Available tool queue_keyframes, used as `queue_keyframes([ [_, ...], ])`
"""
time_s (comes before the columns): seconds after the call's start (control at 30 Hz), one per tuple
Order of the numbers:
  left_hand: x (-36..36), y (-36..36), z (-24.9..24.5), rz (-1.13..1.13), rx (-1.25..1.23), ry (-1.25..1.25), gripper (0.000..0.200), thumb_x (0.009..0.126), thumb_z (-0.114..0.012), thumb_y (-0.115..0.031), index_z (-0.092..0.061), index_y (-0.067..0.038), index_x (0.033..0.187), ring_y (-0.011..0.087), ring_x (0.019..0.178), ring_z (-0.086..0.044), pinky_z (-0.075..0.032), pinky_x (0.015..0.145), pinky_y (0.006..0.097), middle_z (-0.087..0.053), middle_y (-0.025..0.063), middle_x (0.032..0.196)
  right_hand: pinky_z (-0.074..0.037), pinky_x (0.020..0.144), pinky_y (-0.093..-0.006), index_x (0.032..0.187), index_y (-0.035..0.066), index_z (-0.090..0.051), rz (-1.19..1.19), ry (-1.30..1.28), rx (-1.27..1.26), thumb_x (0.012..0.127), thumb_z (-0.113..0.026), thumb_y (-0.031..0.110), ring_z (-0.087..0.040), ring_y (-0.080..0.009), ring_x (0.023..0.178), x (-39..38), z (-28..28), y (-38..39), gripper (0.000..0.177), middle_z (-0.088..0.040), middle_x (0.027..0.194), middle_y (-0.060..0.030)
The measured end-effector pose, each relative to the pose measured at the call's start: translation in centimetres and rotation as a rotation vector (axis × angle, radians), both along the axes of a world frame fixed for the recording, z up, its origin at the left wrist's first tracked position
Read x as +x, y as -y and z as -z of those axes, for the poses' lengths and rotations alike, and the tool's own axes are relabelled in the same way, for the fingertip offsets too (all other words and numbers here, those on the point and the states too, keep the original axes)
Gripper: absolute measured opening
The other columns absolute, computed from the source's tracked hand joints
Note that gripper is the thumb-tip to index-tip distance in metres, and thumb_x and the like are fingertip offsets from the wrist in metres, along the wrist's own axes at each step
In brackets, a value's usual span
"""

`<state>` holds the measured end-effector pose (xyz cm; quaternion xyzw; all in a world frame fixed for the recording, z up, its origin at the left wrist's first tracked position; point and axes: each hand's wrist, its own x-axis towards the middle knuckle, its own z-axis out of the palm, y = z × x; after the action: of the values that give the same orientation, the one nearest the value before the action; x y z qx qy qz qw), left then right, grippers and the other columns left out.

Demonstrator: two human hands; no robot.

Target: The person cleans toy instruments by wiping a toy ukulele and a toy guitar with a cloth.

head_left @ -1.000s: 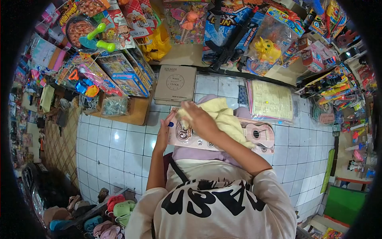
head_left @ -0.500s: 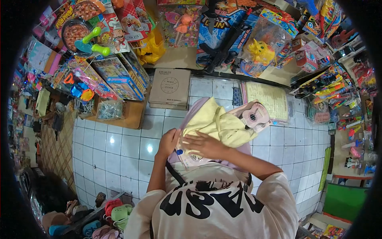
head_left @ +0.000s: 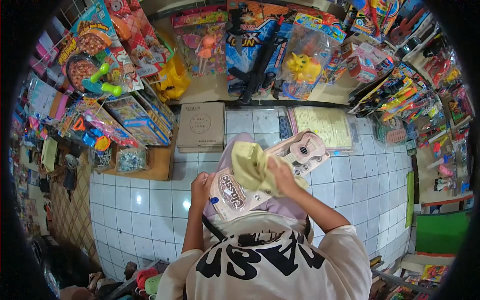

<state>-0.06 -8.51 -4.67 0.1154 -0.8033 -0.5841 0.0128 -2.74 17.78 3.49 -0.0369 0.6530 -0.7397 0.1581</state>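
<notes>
A pink toy guitar package (head_left: 234,194) lettered "Classic" lies slanted across my lap, with the small pink guitar (head_left: 306,149) at its upper right end. My left hand (head_left: 201,188) is closed on the package's left edge, near a blue spot. Bunched yellow cloth (head_left: 246,161) rests over the middle of the package and hides part of it. My right hand (head_left: 283,177) is closed around the cloth's right side, its fingers partly hidden in the folds. Under the package, lilac fabric (head_left: 235,145) covers my lap.
A boxed wall clock (head_left: 201,127) sits on the tiled floor ahead to the left. Ahead to the right lies a stack of plastic-covered papers (head_left: 320,126). Packaged toys, including a black toy gun (head_left: 262,65), line the back shelf. A wooden stand (head_left: 159,162) is at left.
My right hand has gone from lying flat on the cloth to gripping it, moving right. The cloth is bunched up, uncovering the lettering and more of the guitar. The camera view has shifted slightly.
</notes>
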Motion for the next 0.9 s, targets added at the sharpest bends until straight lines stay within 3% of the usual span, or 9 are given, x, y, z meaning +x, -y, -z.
queue_keyframes([
  [0.2,-0.2,-0.2,-0.6,0.013,-0.087,-0.147,0.026,0.087,-0.064,-0.016,-0.053,0.002,0.072,0.0065,0.059,-0.043,-0.039,0.053,0.0251,-0.051,0.0036,0.06,-0.024,0.107,-0.0322,0.134,-0.002,-0.038,0.36,-0.273,0.398,0.095,-0.034,0.053,-0.038,-0.0258,0.126,-8.7,-12.5,-4.4,0.067,-0.044,0.134,-0.0176],
  [0.33,-0.6,-0.4,-0.5,-0.006,0.04,-0.043,0.025,0.087,-0.064,-0.016,-0.053,0.001,0.072,0.0048,0.059,-0.042,-0.038,0.052,0.0234,-0.05,0.0003,0.06,-0.031,0.102,-0.0344,0.134,0.0,-0.039,0.554,-0.369,-0.002,0.094,-0.042,0.051,-0.048,-0.0203,0.115,-17.5,-20.2,-5.5,0.065,-0.05,0.126,-0.0105],
  [0.5,-0.2,-0.5,0.8,-0.002,0.122,-0.075,0.024,0.089,-0.062,-0.015,-0.052,-0.001,0.072,0.0032,0.059,-0.04,-0.035,0.051,0.021,-0.047,-0.0032,0.06,-0.037,0.095,-0.0327,0.128,0.004,-0.045,0.468,-0.753,0.261,0.093,-0.042,0.053,-0.049,-0.0182,0.106,-30.1,-23.5,-6.4,0.06,-0.052,0.119,-0.0088],
  [0.6,-0.1,-0.5,1.5,-0.009,0.093,-0.053,0.024,0.09,-0.061,-0.015,-0.053,-0.001,0.072,0.0028,0.059,-0.04,-0.035,0.05,0.0207,-0.047,-0.0042,0.061,-0.041,0.089,-0.0343,0.122,0.002,-0.046,0.334,-1.116,0.494,0.096,-0.036,0.051,-0.052,-0.0213,0.102,-34.5,-25.2,-3.7,0.056,-0.055,0.111,-0.0153],
  [0.67,-0.2,-0.6,1.8,-0.022,0.154,-0.033,0.023,0.09,-0.06,-0.014,-0.053,-0.001,0.072,0.0025,0.058,-0.04,-0.035,0.05,0.0205,-0.048,-0.0044,0.061,-0.043,0.085,-0.0361,0.116,0.001,-0.048,0.226,-1.037,0.534,0.094,-0.04,0.05,-0.054,-0.0235,0.091,-35.5,-25.0,0.1,0.054,-0.057,0.103,-0.0152],
  [0.73,-0.3,-0.3,1.8,0.014,0.199,-0.011,0.019,0.091,-0.058,-0.011,-0.053,-0.003,0.074,0.0014,0.059,-0.042,-0.035,0.051,0.0189,-0.05,-0.0049,0.064,-0.042,0.091,-0.0381,0.125,0.002,-0.045,0.046,-0.781,0.723,0.091,-0.047,0.044,-0.056,-0.0287,0.102,-34.6,-23.7,3.9,0.054,-0.057,0.112,-0.0175],
  [0.77,-0.5,-0.3,1.6,0.031,0.225,-0.001,0.018,0.092,-0.057,-0.01,-0.053,-0.004,0.075,0.0008,0.06,-0.043,-0.035,0.052,0.018,-0.051,-0.0051,0.066,-0.043,0.092,-0.0395,0.127,0.003,-0.043,-0.079,-1.005,0.84,0.087,-0.052,0.035,-0.056,-0.0326,0.108,-34.2,-22.0,4.8,0.052,-0.056,0.118,-0.0202],
  [0.83,-0.9,-0.4,1.2,0.035,0.312,-0.008,0.016,0.092,-0.057,-0.009,-0.054,-0.004,0.077,0.0014,0.059,-0.046,-0.038,0.052,0.0181,-0.054,-0.004,0.067,-0.021,0.109,-0.0517,0.129,0.007,-0.046,-0.35,-0.804,1.503,0.079,-0.059,0.037,-0.054,-0.0341,0.112,-33.5,-20.5,7.5,0.06,-0.062,0.108,-0.0194],
  [0.9,-1.1,0.0,1.5,0.034,0.327,-0.015,0.015,0.092,-0.057,-0.009,-0.054,-0.003,0.078,0.0018,0.059,-0.048,-0.039,0.052,0.0179,-0.055,-0.0036,0.068,-0.011,0.111,-0.054,0.124,0.006,-0.051,-0.494,-0.924,1.634,0.077,-0.061,0.04,-0.055,-0.0319,0.11,-33.0,-18.1,7.7,0.059,-0.065,0.1,-0.0176],
])
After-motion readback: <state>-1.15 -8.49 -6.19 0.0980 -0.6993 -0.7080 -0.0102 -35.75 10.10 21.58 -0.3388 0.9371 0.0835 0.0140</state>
